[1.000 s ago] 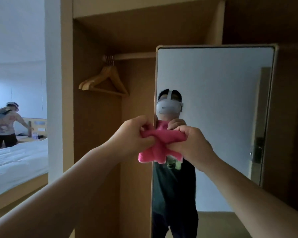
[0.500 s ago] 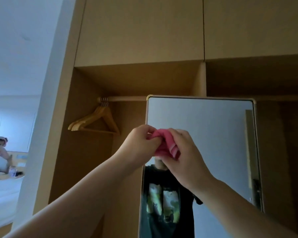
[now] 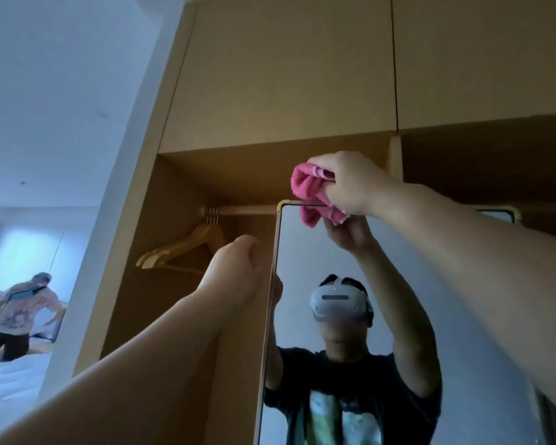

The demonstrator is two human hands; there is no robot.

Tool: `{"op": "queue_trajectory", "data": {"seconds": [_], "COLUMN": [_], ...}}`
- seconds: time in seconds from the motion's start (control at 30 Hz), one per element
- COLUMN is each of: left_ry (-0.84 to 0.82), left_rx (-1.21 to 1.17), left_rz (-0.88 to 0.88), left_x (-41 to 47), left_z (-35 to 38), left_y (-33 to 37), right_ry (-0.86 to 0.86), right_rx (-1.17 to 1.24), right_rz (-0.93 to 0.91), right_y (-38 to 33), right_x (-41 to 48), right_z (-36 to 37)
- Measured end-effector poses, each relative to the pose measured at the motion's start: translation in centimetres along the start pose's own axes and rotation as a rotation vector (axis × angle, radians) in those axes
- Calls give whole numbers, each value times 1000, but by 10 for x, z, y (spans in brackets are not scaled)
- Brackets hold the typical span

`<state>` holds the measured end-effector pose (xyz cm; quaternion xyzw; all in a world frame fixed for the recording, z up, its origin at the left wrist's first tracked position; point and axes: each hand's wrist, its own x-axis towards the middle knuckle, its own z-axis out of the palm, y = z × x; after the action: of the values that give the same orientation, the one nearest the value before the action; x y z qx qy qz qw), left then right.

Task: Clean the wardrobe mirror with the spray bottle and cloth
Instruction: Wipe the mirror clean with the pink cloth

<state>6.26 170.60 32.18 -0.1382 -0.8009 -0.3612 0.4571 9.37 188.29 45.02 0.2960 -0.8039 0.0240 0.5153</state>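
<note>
A raised right hand (image 3: 347,184) has its fingers clamped on a bunched pink cloth (image 3: 305,187), which is pressed to the top left corner of the wardrobe mirror (image 3: 296,252). The left hand (image 3: 238,268) has its fingers curled round the mirror's left edge. Wooden hangers (image 3: 187,248) hang on a rail (image 3: 244,210) inside the open wardrobe (image 3: 286,75). Far left, another person (image 3: 16,313) leans over a white bed (image 3: 7,380).

Bedroom, prob. hotel or flat: built-in wood wardrobe (image 3: 286,75) w/ hanging rail (image 3: 247,210), wooden hangers (image 3: 187,248) & tall mirror (image 3: 299,252); bed (image 3: 10,380) w/ white sheets at left, 2nd person (image 3: 16,306) bent over beside it.
</note>
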Motion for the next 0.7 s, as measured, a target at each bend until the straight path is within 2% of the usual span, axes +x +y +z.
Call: {"op": "queue_trajectory", "data": {"seconds": [0.1, 0.17, 0.3, 0.4, 0.7], "left_ry": [-57, -104, -164, -165, -110], "left_rx": [-76, -90, -49, -23, -126], "left_rz": [12, 90, 155, 180, 147], "left_x": [4, 7, 16, 18, 16], "left_z": [10, 16, 20, 22, 34], "left_y": [-9, -10, -10, -10, -11], "right_ry": [2, -36, -163, -192, -308], "right_rx": [-127, -166, -119, -24, -58], "right_rz": [-14, 18, 68, 104, 104], "right_y": [2, 2, -1, 2, 12], "right_x": [22, 32, 37, 33, 24], "right_z": [7, 13, 27, 33, 28]}}
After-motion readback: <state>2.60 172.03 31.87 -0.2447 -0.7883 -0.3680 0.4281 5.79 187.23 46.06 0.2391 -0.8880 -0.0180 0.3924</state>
